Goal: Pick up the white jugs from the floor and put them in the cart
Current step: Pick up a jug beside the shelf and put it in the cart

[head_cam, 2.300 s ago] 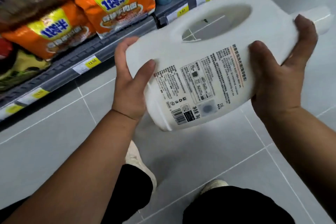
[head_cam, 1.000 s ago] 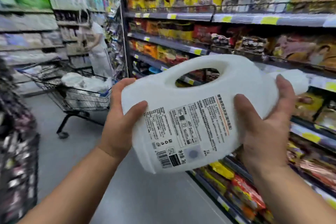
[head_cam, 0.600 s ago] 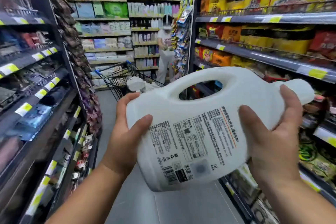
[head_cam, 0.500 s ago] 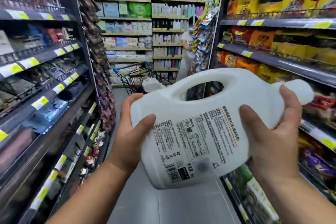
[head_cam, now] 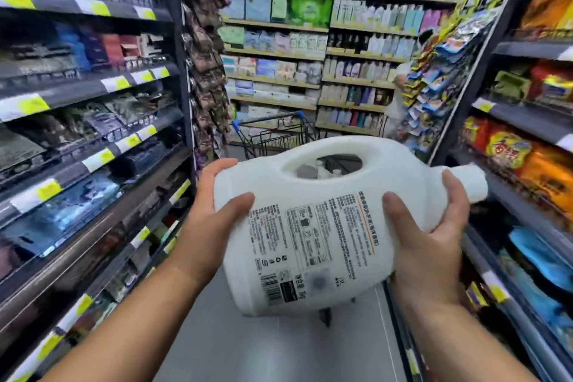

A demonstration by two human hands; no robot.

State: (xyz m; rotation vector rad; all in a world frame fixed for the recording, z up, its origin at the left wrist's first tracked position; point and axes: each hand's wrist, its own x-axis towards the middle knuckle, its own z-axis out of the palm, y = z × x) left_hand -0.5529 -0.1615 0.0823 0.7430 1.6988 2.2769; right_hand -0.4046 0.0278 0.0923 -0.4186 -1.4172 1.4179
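- Left shelves [head_cam: 93,84]: dark packets, with yellow and white price tags along the edges; the writing is too blurred to read.
- Left hand [head_cam: 214,211]: grasps the jug's base, thumb across the front face.
- Floor [head_cam: 263,347]: plain grey aisle, running between the two shelf rows.
- Cart [head_cam: 273,136]: wire, blue-handled, in the aisle just beyond the jug, which hides most of it.
- Jug [head_cam: 310,189]: white, held in the air on its side with its cap [head_cam: 468,183] pointing right. Its label [head_cam: 319,242] carries dense small print and a barcode, none of it legible.
- Right hand [head_cam: 434,236]: grasps the jug's shoulder by the neck, thumb on the label.
- Right shelves [head_cam: 527,121]: orange, red and yellow snack packets.
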